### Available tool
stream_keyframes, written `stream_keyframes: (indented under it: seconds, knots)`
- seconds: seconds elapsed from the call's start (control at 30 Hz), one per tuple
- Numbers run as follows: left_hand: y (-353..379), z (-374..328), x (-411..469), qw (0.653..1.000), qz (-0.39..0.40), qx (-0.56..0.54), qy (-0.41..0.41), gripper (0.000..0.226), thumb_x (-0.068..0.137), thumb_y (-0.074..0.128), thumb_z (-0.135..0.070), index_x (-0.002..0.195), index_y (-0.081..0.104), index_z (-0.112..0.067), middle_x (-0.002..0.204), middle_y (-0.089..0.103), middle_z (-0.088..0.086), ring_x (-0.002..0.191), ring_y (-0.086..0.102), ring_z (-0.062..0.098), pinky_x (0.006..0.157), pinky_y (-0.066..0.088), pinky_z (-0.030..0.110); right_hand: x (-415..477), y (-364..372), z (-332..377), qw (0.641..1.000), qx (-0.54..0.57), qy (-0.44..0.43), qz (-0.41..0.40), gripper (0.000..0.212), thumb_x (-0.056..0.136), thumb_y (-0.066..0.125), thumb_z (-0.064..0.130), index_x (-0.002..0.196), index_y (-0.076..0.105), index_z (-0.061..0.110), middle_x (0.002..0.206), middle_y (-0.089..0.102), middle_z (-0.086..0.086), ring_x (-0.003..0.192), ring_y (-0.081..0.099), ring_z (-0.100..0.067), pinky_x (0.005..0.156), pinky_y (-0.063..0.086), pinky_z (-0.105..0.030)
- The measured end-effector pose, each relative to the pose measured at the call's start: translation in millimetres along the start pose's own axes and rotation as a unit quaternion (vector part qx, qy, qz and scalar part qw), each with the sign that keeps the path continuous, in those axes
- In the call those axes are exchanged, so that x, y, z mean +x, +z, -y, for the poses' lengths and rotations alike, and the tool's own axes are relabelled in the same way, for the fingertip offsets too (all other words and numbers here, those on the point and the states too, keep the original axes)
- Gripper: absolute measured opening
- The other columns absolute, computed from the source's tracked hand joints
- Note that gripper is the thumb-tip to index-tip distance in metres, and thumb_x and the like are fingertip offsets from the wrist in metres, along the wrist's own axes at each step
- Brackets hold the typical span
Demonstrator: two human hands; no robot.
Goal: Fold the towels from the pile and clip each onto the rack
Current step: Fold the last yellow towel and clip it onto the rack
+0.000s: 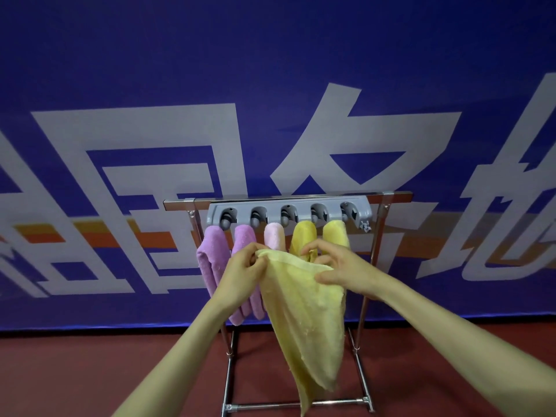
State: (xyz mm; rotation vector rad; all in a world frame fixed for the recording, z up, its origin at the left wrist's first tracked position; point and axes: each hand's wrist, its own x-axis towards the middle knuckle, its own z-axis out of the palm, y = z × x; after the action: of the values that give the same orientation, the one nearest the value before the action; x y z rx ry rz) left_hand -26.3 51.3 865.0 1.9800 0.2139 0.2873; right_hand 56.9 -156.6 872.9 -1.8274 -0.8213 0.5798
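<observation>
Five towels (273, 239) hang clipped in the grey clip bar (272, 206) on the rack (391, 195), mid-frame. A sixth, the pale yellow towel (307, 320), hangs unfolded before it; our left hand (243, 266) and right hand (343, 266) each have a pinching grip on its top edge. Folding looks undone; we see no spare clip.

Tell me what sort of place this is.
Probably an indoor sports hall or staged venue, not a home: a large blue printed banner behind, red court-like flooring, a freestanding metal rack.
</observation>
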Motion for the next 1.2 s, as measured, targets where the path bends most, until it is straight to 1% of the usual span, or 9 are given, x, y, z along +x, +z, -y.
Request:
stream_keyframes:
  seconds: [0.13,0.23,0.33,0.47,0.57,0.77,0.93,1.03,1.2]
  knots:
    - [2,-4,0,1.0,0.014,-0.014,0.019,0.02,0.093,0.045,-0.008,0.097,0.063,-0.016,0.082,0.067,0.011,0.077,0.061,0.017,0.075,0.05,0.025,0,-4,7,0.997,-0.076,-0.016,0.029,0.052,0.082,0.053,-0.006,0.112,0.066,0.035,0.116,0.067,0.01,0.102,0.061,-0.027,0.089,0.048,-0.046]
    - [3,-7,-1,0.999,0.016,-0.006,0.035,0.019,0.094,0.045,-0.008,0.097,0.062,-0.016,0.064,0.054,-0.008,0.06,0.048,-0.001,0.059,0.042,0.011,-3,-8,11,0.993,-0.102,0.012,0.065,0.046,0.087,0.05,-0.003,0.114,0.069,0.03,0.078,0.07,0.021,0.06,0.055,-0.025,0.061,0.048,-0.037]
    - [3,-8,0,0.999,0.017,0.002,0.047,0.019,0.093,0.046,-0.009,0.097,0.061,-0.019,0.071,0.062,0.002,0.068,0.053,0.005,0.064,0.046,0.021,-4,-11,10,0.993,-0.08,0.05,0.065,0.037,0.089,0.046,-0.005,0.104,0.073,0.015,0.056,0.065,0.001,0.044,0.044,-0.009,0.046,0.038,-0.018]
    - [5,-9,-1,0.997,0.029,0.024,0.065,0.021,0.093,0.047,-0.01,0.093,0.062,-0.023,0.068,0.057,0.014,0.064,0.048,0.013,0.062,0.042,0.032,-4,-12,7,0.993,-0.036,0.102,0.041,0.025,0.093,0.048,0.008,0.092,0.072,0.015,0.068,0.062,-0.003,0.051,0.061,-0.021,0.051,0.048,-0.028]
    - [9,-12,-3,0.996,0.034,0.031,0.077,0.021,0.093,0.047,-0.01,0.092,0.062,-0.024,0.061,0.048,0.005,0.057,0.041,0.011,0.057,0.037,0.031,-2,-10,12,0.987,0.047,0.142,0.054,0.031,0.094,0.038,0.009,0.093,0.069,0.009,0.07,0.047,-0.022,0.05,0.058,-0.025,0.048,0.055,-0.029]
    - [7,-16,-5,0.996,0.022,0.025,0.089,0.02,0.093,0.046,-0.009,0.093,0.062,-0.022,0.062,0.051,0.004,0.059,0.043,0.011,0.056,0.038,0.029,-2,-5,17,0.993,-0.019,0.084,0.08,0.031,0.088,0.044,-0.008,0.1,0.064,0.013,0.078,0.064,-0.016,0.059,0.066,-0.011,0.056,0.058,-0.028]
    - [3,-19,-9,0.996,0.003,0.014,0.089,0.019,0.093,0.047,-0.008,0.092,0.063,-0.018,0.061,0.052,-0.007,0.061,0.045,0.004,0.057,0.039,0.019,3,-1,14,0.997,-0.07,0.034,-0.007,0.023,0.082,0.052,-0.009,0.089,0.068,0.006,0.066,0.064,-0.01,0.056,0.062,-0.01,0.06,0.058,-0.033]
    - [5,-18,-12,0.997,-0.013,0.014,0.079,0.018,0.092,0.048,-0.006,0.088,0.061,-0.016,0.053,0.051,-0.015,0.055,0.042,-0.001,0.053,0.035,0.012,8,2,15,0.994,-0.101,0.002,-0.051,0.027,0.076,0.059,-0.005,0.077,0.072,0.019,0.085,0.068,-0.016,0.075,0.064,-0.026,0.073,0.056,-0.044]
    - [11,-20,-16,0.997,-0.036,-0.02,0.061,0.011,0.092,0.051,-0.006,0.089,0.058,-0.014,0.056,0.056,-0.008,0.053,0.044,0.0,0.053,0.038,0.015,21,7,22,0.996,-0.041,-0.011,-0.077,0.027,0.072,0.067,-0.004,0.071,0.069,0.023,0.12,0.059,0.004,0.118,0.052,-0.009,0.097,0.041,-0.031]
